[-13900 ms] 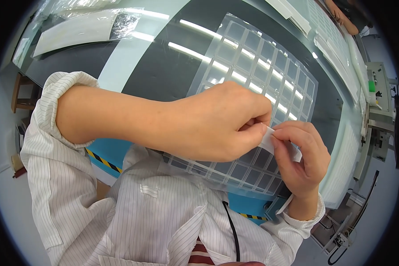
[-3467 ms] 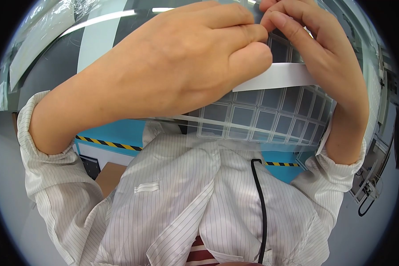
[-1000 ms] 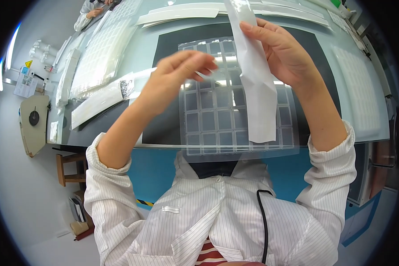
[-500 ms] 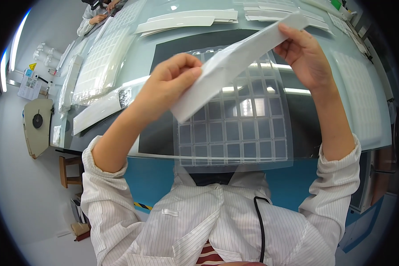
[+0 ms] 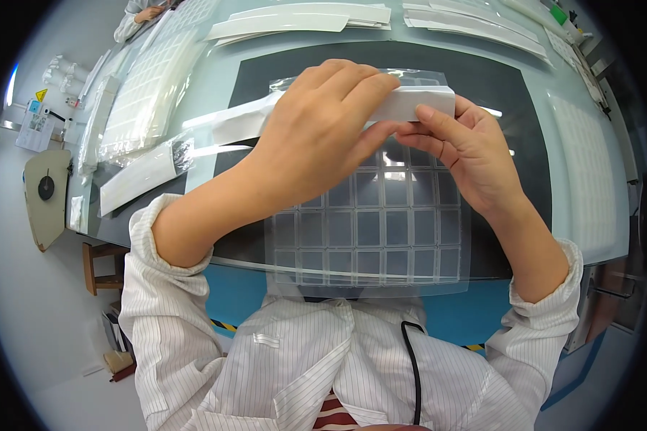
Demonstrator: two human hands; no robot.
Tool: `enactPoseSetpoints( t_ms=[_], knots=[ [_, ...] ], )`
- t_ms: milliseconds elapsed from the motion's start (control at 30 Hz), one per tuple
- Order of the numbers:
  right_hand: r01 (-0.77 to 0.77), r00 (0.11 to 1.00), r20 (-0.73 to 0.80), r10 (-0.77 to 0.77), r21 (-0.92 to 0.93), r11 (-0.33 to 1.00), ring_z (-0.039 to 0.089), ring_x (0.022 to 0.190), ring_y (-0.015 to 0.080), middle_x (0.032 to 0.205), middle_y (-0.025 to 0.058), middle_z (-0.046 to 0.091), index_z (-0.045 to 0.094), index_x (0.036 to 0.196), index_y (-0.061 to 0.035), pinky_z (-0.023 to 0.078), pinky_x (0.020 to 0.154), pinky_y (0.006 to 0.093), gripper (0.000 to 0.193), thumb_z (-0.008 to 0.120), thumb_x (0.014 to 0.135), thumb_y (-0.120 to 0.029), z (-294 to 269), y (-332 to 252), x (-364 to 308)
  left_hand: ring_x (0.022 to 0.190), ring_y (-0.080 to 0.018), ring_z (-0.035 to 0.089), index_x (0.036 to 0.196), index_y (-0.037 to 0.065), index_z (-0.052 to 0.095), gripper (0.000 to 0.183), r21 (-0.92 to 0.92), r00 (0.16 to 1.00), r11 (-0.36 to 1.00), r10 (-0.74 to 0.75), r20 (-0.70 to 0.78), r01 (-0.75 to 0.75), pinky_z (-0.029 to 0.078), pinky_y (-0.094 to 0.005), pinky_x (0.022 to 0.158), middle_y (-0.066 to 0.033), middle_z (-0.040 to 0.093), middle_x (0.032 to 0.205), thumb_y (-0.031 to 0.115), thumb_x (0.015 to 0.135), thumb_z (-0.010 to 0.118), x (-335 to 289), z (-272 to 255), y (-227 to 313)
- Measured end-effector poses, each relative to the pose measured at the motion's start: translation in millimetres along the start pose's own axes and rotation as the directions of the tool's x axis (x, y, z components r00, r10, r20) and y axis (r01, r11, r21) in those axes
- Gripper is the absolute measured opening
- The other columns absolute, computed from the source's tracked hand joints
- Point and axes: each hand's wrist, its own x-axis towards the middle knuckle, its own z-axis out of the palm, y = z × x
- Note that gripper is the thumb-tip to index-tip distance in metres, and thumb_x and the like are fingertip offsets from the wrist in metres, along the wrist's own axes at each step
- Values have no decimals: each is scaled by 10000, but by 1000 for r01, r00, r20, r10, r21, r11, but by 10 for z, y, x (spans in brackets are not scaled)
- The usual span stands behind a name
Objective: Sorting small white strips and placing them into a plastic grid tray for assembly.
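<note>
Half a second ago the left hand point(image 5: 320, 129) pinched the low end of a slanting white strip point(image 5: 413, 102); now it is curled over the strip's middle, grasping it, thumb below. A white length with a clear end point(image 5: 244, 121) sticks out left of that hand; whether it is the same piece is hidden. The strip now lies nearly level at the upper centre of the frame, above a clear compartment sheet point(image 5: 368, 228). The right hand point(image 5: 474, 151) grips its right end, thumb in front, and sits lower than before.

On the table, at left, lies a wrapped white strip point(image 5: 136, 178), with wrapped compartment trays point(image 5: 147, 97) above it. The sheet rests on a black mat point(image 5: 494, 85) at centre, its near edge past the table's front. Two piles of white strips, one at top centre point(image 5: 295, 23), one upper right point(image 5: 474, 29), lie beyond; translucent trays point(image 5: 593, 158) fill the right.

In the room, a beige machine point(image 5: 43, 208) and a wooden stool point(image 5: 90, 269) stand at left; a co-worker's sleeve point(image 5: 127, 25) shows upper left.
</note>
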Motion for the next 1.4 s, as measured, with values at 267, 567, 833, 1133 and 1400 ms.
enactPoseSetpoints(
  t_ms=[267, 567, 833, 1133, 1400],
  knots=[
    [38, 996, 88, -27, -130, 991, 707, 1024, 174, 1145, 108, 725, 692, 1231, 18, 552, 998, 345, 289, 648, 1022, -176, 154, 579, 200, 910, -295, 692, 1101, 13, 703, 255, -132, 996, 987, -93, -7, 91, 570, -353, 759, -137, 701, 1055, 48, 860, 778, -646, 162, -401],
    [187, 978, 31, -205, -554, 811, 651, 1027, 109, 1108, 70, 705, 705, 1133, 6, 503, 904, 241, 206, 702, 988, -141, 242, 463, 144, 701, -228, 644, 1022, 2, 720, 155, -79, 997, 997, -4, -76, -2, 503, -310, 609, -102, 676, 844, 2, 872, 757, -753, 87, -444],
    [456, 879, 203, -431, -619, 640, 633, 994, 111, 1087, 51, 682, 694, 1093, 10, 497, 878, 240, 130, 688, 967, -23, 160, 431, 136, 676, -239, 610, 979, -22, 694, 78, -329, 963, 908, -222, 151, 261, 465, -325, 600, -128, 652, 820, -3, 904, 686, -649, -156, -334],
    [386, 922, 281, -266, -631, 673, 613, 1017, 117, 1155, 81, 666, 682, 997, 13, 470, 880, 233, 79, 690, 946, -47, 100, 214, 98, 683, -319, 629, 915, -45, 655, 72, -329, 892, 859, -268, 365, 392, 486, -370, 608, -170, 644, 782, 26, 907, 664, -615, -251, -247],
    [130, 987, 159, -26, -692, 710, 581, 1035, 79, 1148, 13, 650, 696, 986, -21, 438, 912, 234, 97, 703, 963, -115, -68, 367, 349, 818, -329, 643, 963, -17, 615, 64, -439, 973, 893, 0, 230, 104, 508, -396, 722, -144, 682, 947, -9, 907, 645, -918, 110, -192]
  ],
)
